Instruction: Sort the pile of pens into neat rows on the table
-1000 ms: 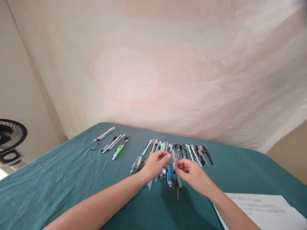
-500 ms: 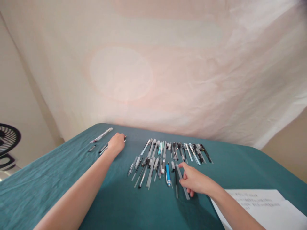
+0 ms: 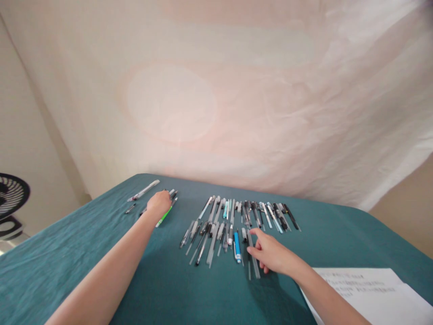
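Observation:
My left hand (image 3: 159, 203) is at the far left part of the cloth, bent over a small group of pens. Its fingers curl down out of sight, so what they grip is hidden. A bright green pen (image 3: 163, 216) lies just right of the wrist, with darker pens (image 3: 173, 195) beyond the knuckles. My right hand (image 3: 269, 250) rests at the near row's right end, thumb and index finger on a clear, greyish pen (image 3: 255, 264) lying on the cloth. Left of that pen lie a thin dark pen (image 3: 249, 266) and a blue pen (image 3: 237, 247).
Two rows of pens cover the middle: a far row (image 3: 232, 211) and a near row (image 3: 212, 243). A clear pen-like item (image 3: 144, 190) and a short dark piece (image 3: 130, 208) lie far left. Printed paper (image 3: 358, 293) is at right, a black fan (image 3: 13, 196) at left.
My left hand has shifted slightly left, and the green pen now shows beside it. With my right hand on it, the clear pen has swung left at its near end, closer to the dark pen.

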